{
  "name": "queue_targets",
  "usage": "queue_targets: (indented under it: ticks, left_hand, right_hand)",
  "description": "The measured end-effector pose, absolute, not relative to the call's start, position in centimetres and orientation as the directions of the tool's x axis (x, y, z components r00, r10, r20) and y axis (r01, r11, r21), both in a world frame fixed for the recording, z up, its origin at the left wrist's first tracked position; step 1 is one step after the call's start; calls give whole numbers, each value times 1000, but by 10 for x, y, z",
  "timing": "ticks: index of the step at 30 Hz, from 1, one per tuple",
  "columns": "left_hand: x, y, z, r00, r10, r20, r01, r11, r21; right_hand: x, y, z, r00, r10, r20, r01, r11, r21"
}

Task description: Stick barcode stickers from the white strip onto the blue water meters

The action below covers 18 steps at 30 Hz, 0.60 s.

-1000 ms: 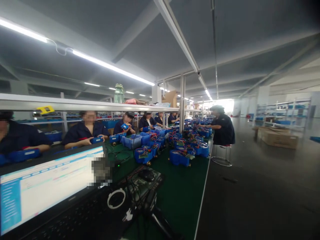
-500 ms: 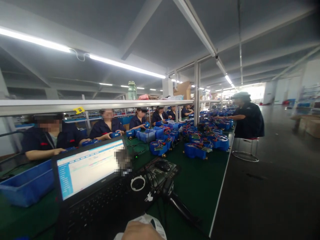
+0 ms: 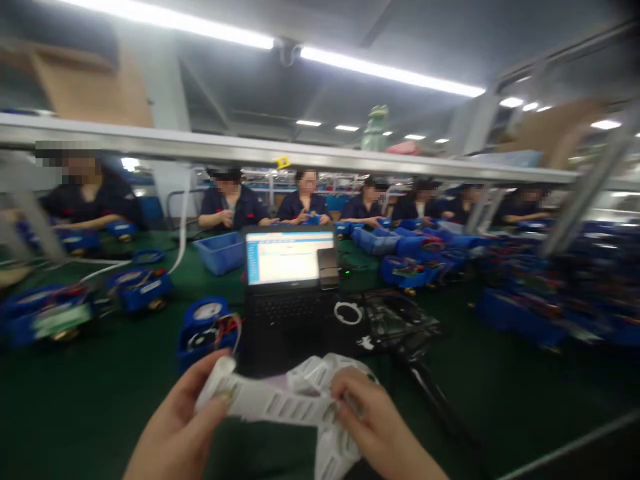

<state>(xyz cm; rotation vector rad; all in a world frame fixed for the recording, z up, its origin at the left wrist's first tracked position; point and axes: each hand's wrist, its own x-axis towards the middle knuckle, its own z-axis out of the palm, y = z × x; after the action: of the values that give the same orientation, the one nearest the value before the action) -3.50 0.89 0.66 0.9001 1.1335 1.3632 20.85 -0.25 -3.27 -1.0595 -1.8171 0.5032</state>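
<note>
A long white strip with a row of slot-like marks stretches between my two hands, above the front of the green table. My left hand pinches its left end between thumb and fingers. My right hand grips it at the other side, where more of the white material bunches up and hangs down. What the strip is, I cannot tell. Just beyond my left hand stands a blue housing with a round part and loose wires. A black laptop with a lit screen stands behind the strip.
A white ring and a black handheld scanner lie right of the laptop. Blue wired housings crowd the right side, blurred; several more stand left. A blue bin is behind. A shelf crosses above. Co-workers sit opposite.
The view has turned left and down, bringing the laptop to the middle. Both hands now show, with the white strip stretched between them; earlier only part of one hand and white material showed.
</note>
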Motion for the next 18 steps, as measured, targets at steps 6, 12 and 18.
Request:
queue_targets:
  ticks: [6, 12, 18]
  left_hand:
    - [-38, -3, 29, -77, 996, 49, -254, -67, 965]
    - [-55, -11, 33, 9, 998, 61, -69, -61, 996]
    - [-74, -14, 36, 80, 996, 47, 1, -48, 999]
  right_hand:
    - [225, 1, -49, -264, 795, 547, 474, 600, -644]
    - [233, 3, -55, -239, 759, 606, 528, 625, -575]
    - [236, 11, -59, -174, 799, 576, 518, 572, -636]
